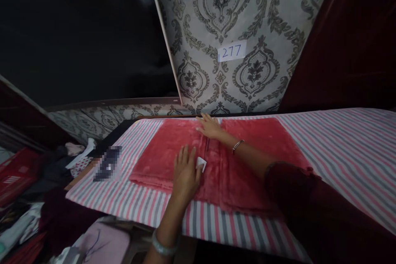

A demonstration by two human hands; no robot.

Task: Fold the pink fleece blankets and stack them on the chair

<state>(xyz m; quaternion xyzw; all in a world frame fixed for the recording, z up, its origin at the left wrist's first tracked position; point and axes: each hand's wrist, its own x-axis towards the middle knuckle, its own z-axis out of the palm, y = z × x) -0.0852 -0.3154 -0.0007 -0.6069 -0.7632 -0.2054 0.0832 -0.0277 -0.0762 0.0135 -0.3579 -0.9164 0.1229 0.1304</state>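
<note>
A red plush blanket (253, 152) lies folded in two side-by-side panels on a striped cloth (340, 140). My left hand (185, 171) rests flat on the left panel, fingers stretched away from me. Beside its thumb a small white tag (201, 163) sticks up from the blanket. Farther back, my right hand (210, 126) touches the blanket near its far edge, close to the seam between the panels, with fingers spread. Neither hand grips anything.
A large dark television (86, 37) stands at the back left. A paper marked 277 (232, 51) is on the patterned wall. Clothes (82, 161) pile up left of the table, and a pink stool seat (107, 241) sits in front.
</note>
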